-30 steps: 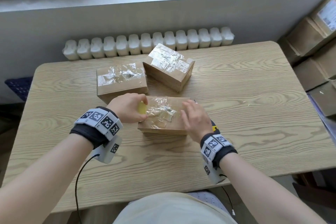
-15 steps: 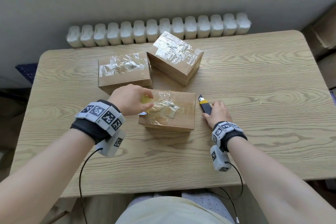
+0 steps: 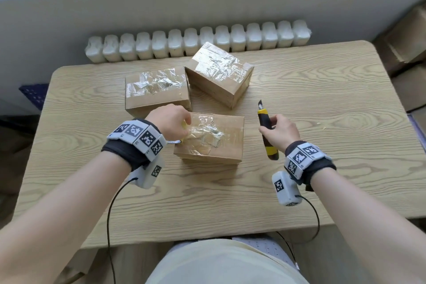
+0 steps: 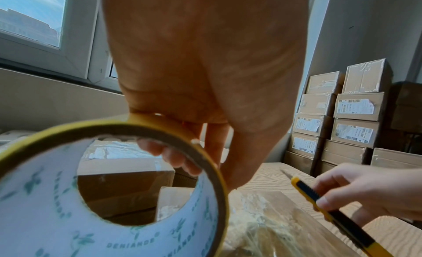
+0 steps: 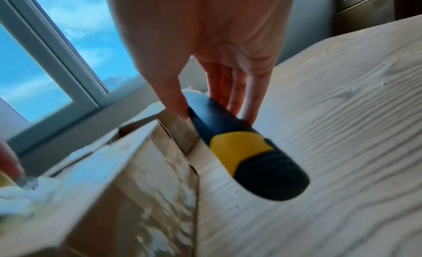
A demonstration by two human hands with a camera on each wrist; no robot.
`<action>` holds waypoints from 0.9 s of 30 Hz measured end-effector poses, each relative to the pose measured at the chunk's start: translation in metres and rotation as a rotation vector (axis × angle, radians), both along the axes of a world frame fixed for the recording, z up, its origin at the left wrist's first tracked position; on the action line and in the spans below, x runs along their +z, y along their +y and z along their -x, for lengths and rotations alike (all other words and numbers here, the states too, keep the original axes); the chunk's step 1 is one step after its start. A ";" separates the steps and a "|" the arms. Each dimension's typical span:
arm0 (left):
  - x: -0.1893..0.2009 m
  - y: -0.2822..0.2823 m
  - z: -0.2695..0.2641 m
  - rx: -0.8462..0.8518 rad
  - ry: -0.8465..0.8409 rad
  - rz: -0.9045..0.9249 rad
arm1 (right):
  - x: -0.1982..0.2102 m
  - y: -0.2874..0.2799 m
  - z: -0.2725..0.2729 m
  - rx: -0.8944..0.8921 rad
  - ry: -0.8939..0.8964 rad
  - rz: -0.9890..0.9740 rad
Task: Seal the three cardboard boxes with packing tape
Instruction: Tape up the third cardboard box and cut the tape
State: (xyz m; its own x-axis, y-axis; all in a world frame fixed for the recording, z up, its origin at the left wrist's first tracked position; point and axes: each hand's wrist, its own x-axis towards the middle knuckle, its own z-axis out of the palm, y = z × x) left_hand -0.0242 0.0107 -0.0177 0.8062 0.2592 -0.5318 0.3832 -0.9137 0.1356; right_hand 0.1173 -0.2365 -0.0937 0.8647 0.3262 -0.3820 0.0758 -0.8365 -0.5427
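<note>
Three cardboard boxes sit on the wooden table (image 3: 322,104). The near box (image 3: 227,143) carries crumpled clear tape on its top. My left hand (image 3: 171,125) grips a yellow-edged roll of packing tape (image 4: 114,197) at that box's left edge. Beyond it stand a left box (image 3: 156,90) and a right box (image 3: 219,76), both with tape across their tops. My right hand (image 3: 280,132) holds a yellow-and-black utility knife (image 3: 266,134) lifted off the table just right of the near box, blade out and pointing away. In the right wrist view the knife (image 5: 246,149) lies between thumb and fingers.
A white radiator (image 3: 198,41) runs behind the table under a windowsill. Stacked cardboard cartons (image 4: 342,120) stand to the right of the table. Cables trail from both wrist cameras over the table's near edge.
My right hand left the near box's top, reached to the knife on the table and has picked it up. The left hand stays on the tape roll.
</note>
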 end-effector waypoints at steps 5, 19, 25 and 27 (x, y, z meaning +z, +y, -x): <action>-0.005 -0.005 -0.002 0.000 0.012 -0.060 | 0.038 0.010 0.019 0.036 0.190 -0.379; -0.011 -0.009 0.003 0.024 -0.180 -0.122 | 0.014 0.051 0.092 -0.018 0.954 -0.551; -0.012 -0.011 0.006 0.014 -0.240 -0.123 | 0.012 0.056 0.095 -0.037 0.989 -0.580; -0.013 -0.010 0.006 0.015 -0.250 -0.115 | 0.014 0.059 0.095 -0.045 0.999 -0.589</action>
State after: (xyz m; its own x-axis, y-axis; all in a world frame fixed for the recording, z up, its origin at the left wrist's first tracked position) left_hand -0.0307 0.0003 -0.0304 0.9043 0.3197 -0.2830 0.3648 -0.9229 0.1233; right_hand 0.0223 -0.1774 -0.0794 0.2788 0.6572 -0.7002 -0.6299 -0.4253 -0.6499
